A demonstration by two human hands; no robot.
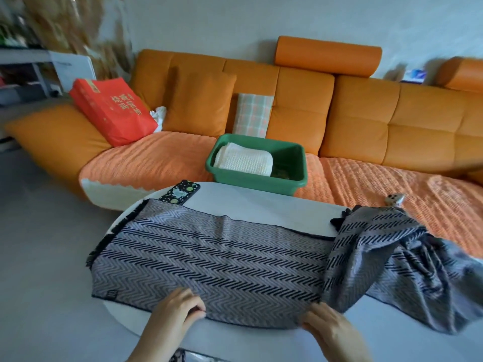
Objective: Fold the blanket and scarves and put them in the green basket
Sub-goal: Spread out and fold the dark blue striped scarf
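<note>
The grey, black-zigzagged scarf (209,257) lay flat on the surface (261,205), right end crumpled. The left hand (177,309) and right hand (329,326) pinched its near hem.

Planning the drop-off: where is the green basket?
Head view, centre: the green basket sits on the orange sofa, just beyond the white table, before the plaid cushion.

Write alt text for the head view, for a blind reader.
The left hand and right hand hold the near edge of a grey zigzag scarf spread across a white table, its right end bunched. Behind, a green basket holding a folded cream blanket sits on an orange sofa.
</note>
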